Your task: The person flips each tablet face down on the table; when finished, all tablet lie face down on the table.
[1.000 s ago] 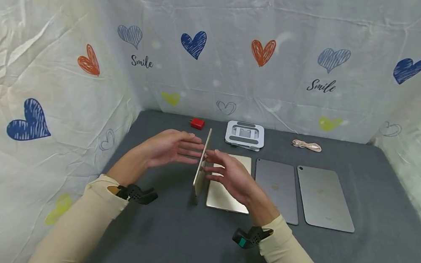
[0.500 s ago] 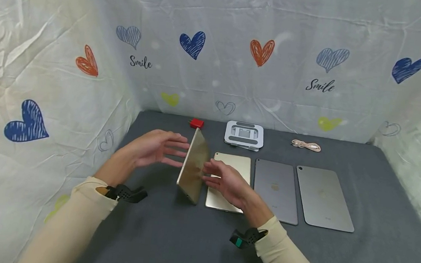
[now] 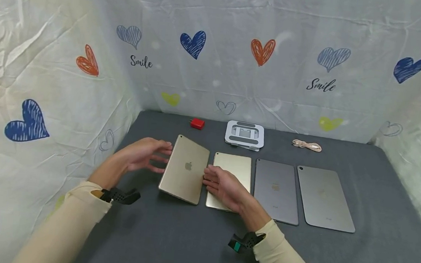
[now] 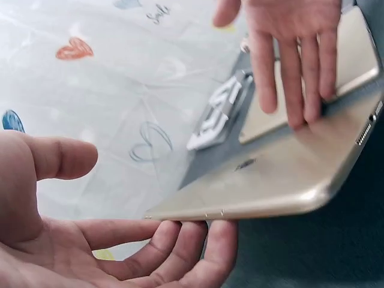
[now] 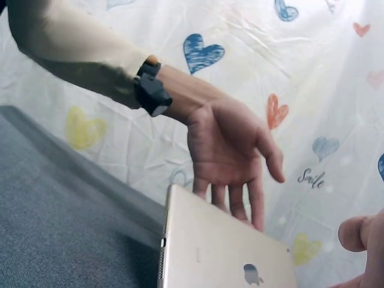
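Note:
A gold tablet (image 3: 184, 171), its back with the apple logo toward me, leans at a tilt between my two hands. My left hand (image 3: 145, 155) supports its left long edge with the fingertips; in the left wrist view the thumb stands well apart from it. At the opposite edge my right hand (image 3: 226, 186) has its fingers extended and touching or very close to it; exact contact is hard to tell. Partly under the right hand lies a second gold tablet (image 3: 239, 166), flat, back up. The hanging tablet's screen side is hidden.
Right of the gold one lie a dark grey tablet (image 3: 277, 193) and a silver tablet (image 3: 325, 200), backs up. Along the back of the grey tabletop (image 3: 184, 243) are a red charger plug (image 3: 197, 124), a folded silver stand (image 3: 245, 135) and a coiled cable (image 3: 307, 145).
The tablet has turned from edge-on to showing its back, its top tipping left and down. My left hand has moved left and slightly lower; the right hand dropped a little.

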Demonstrator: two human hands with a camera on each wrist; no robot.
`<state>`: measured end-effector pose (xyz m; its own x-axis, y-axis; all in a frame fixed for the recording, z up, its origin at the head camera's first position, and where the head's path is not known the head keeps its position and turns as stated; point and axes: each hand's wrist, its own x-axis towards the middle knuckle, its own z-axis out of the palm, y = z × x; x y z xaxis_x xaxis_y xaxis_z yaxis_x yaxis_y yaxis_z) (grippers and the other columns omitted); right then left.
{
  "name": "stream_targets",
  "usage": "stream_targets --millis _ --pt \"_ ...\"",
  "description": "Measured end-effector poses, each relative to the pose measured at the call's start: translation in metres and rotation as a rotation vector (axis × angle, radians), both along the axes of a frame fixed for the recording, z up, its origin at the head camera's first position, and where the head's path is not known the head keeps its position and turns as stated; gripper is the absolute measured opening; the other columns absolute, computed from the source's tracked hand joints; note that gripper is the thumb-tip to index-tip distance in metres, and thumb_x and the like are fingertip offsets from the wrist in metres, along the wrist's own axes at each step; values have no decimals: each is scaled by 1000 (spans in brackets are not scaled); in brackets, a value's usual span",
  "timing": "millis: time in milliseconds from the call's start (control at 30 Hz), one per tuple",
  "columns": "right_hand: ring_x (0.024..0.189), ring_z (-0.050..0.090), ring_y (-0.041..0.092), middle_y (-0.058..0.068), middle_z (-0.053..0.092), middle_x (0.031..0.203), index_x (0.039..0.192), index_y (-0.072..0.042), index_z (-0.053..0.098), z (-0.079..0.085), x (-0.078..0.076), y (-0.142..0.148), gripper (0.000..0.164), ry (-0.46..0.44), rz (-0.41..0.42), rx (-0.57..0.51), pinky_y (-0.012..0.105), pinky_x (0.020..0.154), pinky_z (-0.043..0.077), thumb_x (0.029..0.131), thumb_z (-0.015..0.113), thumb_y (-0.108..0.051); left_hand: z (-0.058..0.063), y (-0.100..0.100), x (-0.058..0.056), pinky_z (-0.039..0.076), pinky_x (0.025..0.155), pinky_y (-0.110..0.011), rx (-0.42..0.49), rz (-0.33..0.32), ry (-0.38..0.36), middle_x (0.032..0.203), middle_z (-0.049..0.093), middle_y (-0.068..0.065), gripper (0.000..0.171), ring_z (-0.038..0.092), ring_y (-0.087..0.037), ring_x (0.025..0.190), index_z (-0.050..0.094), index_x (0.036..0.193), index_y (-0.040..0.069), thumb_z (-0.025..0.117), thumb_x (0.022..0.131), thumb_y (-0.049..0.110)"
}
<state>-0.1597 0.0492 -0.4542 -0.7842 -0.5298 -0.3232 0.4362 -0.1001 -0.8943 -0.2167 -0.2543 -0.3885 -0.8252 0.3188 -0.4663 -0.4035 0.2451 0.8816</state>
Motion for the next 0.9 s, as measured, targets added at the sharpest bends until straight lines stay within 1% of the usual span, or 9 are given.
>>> stream_targets --millis 100,200,400,500,600,667,767,833,900 --pt "167 24 44 30 25 178 169 10 22 -1 0 0 72 3 -5 2 53 139 21 118 38 -39 -11 -2 -1 66 94 -52 -29 12 -24 136 59 -16 40 64 -37 123 63 134 -3 54 114 31" --pt "167 24 44 29 25 178 169 10 22 -2 0 -1 72 9 -21 3 52 140 22 118 38 -39 -21 -2 -2 66 91 -50 -47 31 -40 135 58 -16 41 62 -38 124 62 135 -4 52 115 30" --pt "167 25 44 29 25 178 169 9 23 -2 1 -1 71 14 -53 -2 52 139 23 118 40 -36 -35 1 -7 66 92 -50 -92 49 -72 140 52 -18 45 58 -39 125 57 141 -5 50 115 31" --pt "167 24 45 29 24 178 169 9 22 -3 1 0 71 12 -61 -8 52 139 23 118 40 -36 -43 4 -9 66 92 -51 -125 42 -82 143 51 -19 47 60 -37 124 55 144 -6 51 115 31" --pt "168 23 45 29 22 179 170 9 21 -3 2 1 70 11 -66 -17 53 139 24 118 40 -35 -47 6 -8 67 92 -51 -152 32 -76 144 50 -22 48 61 -37 124 53 145 -7 52 115 30" --pt "168 21 45 29 20 179 170 9 20 -2 3 3 70 14 -54 -30 52 139 24 118 39 -35 -47 5 -6 67 94 -51 -179 8 -56 150 49 -27 52 61 -42 129 49 150 -9 51 115 29" --pt "169 17 45 30 16 180 171 8 18 -1 8 12 71 34 -8 -59 52 139 23 119 38 -36 -45 0 -1 66 100 -52 -236 -33 5 159 46 -35 59 57 -50 140 43 159 -11 50 116 29" --pt "169 17 46 30 16 180 172 7 17 0 15 26 70 56 28 -76 52 138 25 120 36 -36 -42 -6 4 65 103 -52 -281 -47 63 163 45 -36 61 55 -52 145 41 161 -11 50 116 29" --pt "167 19 48 31 17 179 171 8 16 3 22 47 70 101 66 -85 51 137 28 120 34 -37 -39 -13 9 64 104 -52 -318 -39 135 162 48 -35 59 58 -51 143 44 161 -10 50 117 29"
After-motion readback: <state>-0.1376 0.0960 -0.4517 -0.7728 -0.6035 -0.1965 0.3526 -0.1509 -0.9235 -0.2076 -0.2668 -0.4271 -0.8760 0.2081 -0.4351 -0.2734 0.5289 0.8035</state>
